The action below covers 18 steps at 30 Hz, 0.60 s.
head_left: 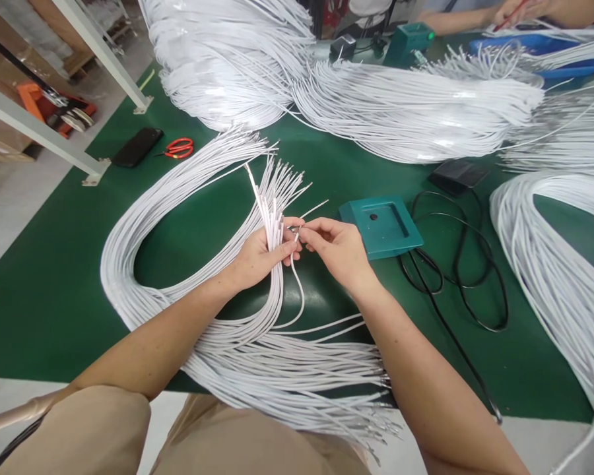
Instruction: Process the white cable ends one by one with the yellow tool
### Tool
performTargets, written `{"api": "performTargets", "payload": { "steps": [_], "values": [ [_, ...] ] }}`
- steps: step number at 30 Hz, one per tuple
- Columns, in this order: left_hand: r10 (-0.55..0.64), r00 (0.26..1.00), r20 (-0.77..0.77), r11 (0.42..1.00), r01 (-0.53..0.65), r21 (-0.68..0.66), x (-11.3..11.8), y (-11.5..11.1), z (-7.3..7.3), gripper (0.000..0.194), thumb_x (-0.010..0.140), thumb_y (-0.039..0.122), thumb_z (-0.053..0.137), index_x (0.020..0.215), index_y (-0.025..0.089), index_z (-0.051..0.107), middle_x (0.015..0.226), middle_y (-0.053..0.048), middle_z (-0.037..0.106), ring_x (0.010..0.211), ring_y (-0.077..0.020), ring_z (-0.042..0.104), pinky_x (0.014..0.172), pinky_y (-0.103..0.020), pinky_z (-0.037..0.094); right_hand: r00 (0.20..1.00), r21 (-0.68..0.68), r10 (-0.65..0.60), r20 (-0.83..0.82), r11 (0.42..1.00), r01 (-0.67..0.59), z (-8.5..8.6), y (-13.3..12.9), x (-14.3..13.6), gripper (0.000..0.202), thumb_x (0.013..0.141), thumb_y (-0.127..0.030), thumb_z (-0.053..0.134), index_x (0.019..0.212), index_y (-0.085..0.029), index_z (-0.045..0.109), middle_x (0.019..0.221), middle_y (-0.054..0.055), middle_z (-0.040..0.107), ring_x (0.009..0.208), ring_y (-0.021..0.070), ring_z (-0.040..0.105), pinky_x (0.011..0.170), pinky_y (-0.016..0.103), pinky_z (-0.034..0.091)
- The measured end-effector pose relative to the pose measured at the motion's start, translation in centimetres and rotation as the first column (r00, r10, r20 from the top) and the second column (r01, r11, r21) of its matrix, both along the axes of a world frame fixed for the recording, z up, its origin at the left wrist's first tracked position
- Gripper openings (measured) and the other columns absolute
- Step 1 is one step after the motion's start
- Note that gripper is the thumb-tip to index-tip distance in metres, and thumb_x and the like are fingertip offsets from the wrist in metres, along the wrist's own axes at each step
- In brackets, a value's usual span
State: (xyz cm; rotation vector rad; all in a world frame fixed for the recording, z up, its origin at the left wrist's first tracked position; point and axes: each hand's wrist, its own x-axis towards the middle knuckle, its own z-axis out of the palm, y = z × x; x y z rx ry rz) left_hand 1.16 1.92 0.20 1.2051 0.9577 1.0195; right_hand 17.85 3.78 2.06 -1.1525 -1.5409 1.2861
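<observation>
My left hand point(263, 257) is closed around a bunch of white cables point(273, 221), whose ends stick up above the thumb. One single white cable point(301, 290) loops out from this bunch, its tip held up near the left fingertips. At that tip my right hand point(334, 247) pinches with thumb and index finger; small metal-looking parts show there, too small to make out. Below both hands, more of the long white cables point(287, 369) run to the right under my right forearm, their tips dark or metallic. The bundle curves round in a large loop point(123, 244) on the left.
A teal device point(383, 224) with a black cord point(475, 284) lies right of my hands. Red-handled snips point(179, 148) and a black phone-like object point(138, 146) lie at the back left. Large cable bundles point(416, 109) fill the back; another person's hand point(517, 12) works there.
</observation>
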Motion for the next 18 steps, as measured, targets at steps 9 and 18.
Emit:
{"api": "performTargets", "payload": {
  "steps": [9, 18],
  "values": [
    [0.089, 0.966, 0.243, 0.961, -0.019, -0.277, -0.3, 0.6, -0.3, 0.04, 0.074, 0.021, 0.074, 0.111, 0.014, 0.061, 0.073, -0.001, 0.063, 0.062, -0.0077, 0.059, 0.053, -0.017, 0.043, 0.661, 0.596, -0.249, 0.708, 0.712, -0.37, -0.8, 0.2, 0.3, 0.032, 0.096, -0.02, 0.033, 0.083, -0.017, 0.061, 0.085, 0.009, 0.061, 0.081, 0.0204, 0.051, 0.077, 0.033, 0.04],
    [0.128, 0.991, -0.048, 0.97, -0.135, -0.202, -0.3, 0.8, -0.6, 0.046, 0.075, 0.022, 0.072, 0.117, 0.012, 0.058, 0.078, -0.004, 0.069, 0.069, -0.0153, 0.069, 0.062, -0.024, 0.054, 0.455, 0.486, -0.276, 0.846, 0.752, -0.447, -0.8, 1.8, 1.7, 0.022, 0.087, -0.008, 0.043, 0.086, -0.016, 0.063, 0.08, 0.008, 0.068, 0.084, 0.0229, 0.054, 0.104, 0.041, 0.026]
  ]
}}
